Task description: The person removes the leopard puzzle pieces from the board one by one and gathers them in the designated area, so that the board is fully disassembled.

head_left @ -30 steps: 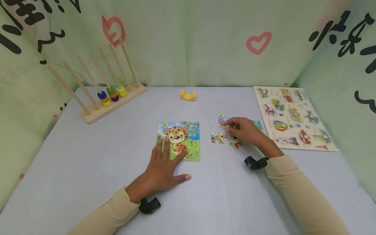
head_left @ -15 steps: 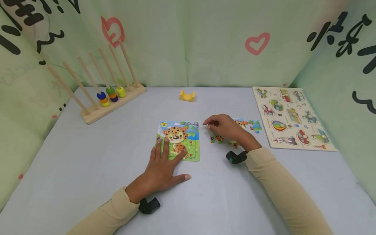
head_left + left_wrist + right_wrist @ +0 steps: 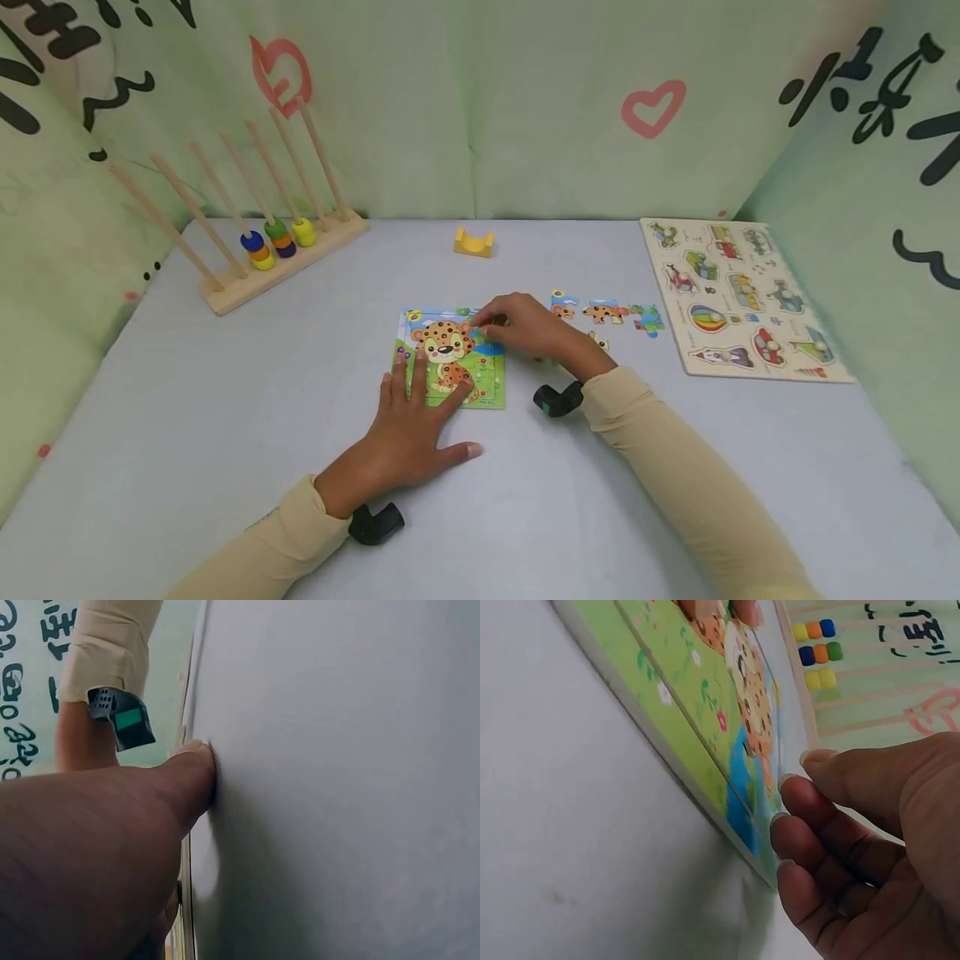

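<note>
White table (image 3: 187, 467): inspected from its left edge to its right.

A wooden rack (image 3: 242, 292) stands diagonally across the far left corner. It has seven pegs; beads (image 3: 281, 242) sit on three of them, stacked blue, orange and yellow on one, green, orange and dark blue on the next, and yellow on the last.

The left hand (image 3: 408, 437) lies palm down and spread wide at the near edge of the leopard puzzle (image 3: 445, 346). Middle and index fingers rest on its near part; the thumb rests on the table. A black wrist camera (image 3: 377, 523) is worn on that wrist.

The puzzle lies flat in the middle of the table, well short of the far edge. A yellow block (image 3: 474, 243) with a notched top stands near the middle of the far edge.

The right hand (image 3: 528, 325) is at the puzzle's far right corner, fingers loosely bent, the thumb tip just beside the forefinger tip: a narrow gap. Contact between fingertips and puzzle cannot be told.

Loose pieces (image 3: 606, 313) lie right of the puzzle, some partly covered by the right hand and wrist.

A picture board (image 3: 723, 287) lies flat in the far right corner.
</note>
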A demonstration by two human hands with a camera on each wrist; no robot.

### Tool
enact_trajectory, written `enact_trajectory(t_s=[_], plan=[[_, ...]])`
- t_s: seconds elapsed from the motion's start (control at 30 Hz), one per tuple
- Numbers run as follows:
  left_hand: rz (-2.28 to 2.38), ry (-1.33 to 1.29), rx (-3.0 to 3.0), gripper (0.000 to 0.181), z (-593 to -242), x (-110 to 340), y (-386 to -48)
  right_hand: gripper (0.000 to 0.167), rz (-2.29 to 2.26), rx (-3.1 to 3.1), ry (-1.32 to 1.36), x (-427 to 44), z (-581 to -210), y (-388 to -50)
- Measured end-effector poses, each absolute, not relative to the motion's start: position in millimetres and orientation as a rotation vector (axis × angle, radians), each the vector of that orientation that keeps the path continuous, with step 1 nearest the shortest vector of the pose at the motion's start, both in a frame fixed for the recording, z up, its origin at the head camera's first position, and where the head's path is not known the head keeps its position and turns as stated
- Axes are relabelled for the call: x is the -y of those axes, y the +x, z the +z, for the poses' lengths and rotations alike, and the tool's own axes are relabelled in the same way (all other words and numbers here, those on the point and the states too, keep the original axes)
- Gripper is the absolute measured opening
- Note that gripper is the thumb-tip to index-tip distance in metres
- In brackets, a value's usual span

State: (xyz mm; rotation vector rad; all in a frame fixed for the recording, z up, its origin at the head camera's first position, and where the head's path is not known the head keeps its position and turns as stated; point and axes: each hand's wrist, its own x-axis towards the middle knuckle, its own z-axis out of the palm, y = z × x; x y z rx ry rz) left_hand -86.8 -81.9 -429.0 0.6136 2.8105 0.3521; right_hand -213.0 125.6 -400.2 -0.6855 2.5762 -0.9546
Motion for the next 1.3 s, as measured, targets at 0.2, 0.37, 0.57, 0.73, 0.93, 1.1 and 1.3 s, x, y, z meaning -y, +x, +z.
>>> enact_trajectory(t_s=[0.2,0.37,0.57,0.73,0.93,1.1,1.3], plan=[[0.347,0.653,-2.823,0.08,-428,84,-87,0.02,-0.93,-2.545,-0.729,-113,-405,-216],[0.328,0.662,-2.831,0.08,-427,84,-87,0.021,-0.883,-2.548,-0.726,-108,-405,-215],[0.319,0.66,-2.835,0.08,-427,84,-88,0.022,-0.796,-2.54,-0.72,-104,-400,-214],[0.318,0.652,-2.832,0.079,-427,84,-88,0.017,-0.753,-2.532,-0.687,-100,-397,-215],[0.33,0.656,-2.827,0.08,-430,83,-89,0.008,-0.786,-2.521,-0.644,-99,-395,-214],[0.313,0.653,-2.82,0.081,-431,81,-90,0.005,-0.842,-2.488,-0.672,-103,-395,-213],[0.312,0.635,-2.811,0.08,-429,82,-88,0.009,-0.93,-2.463,-0.761,-107,-398,-210]])
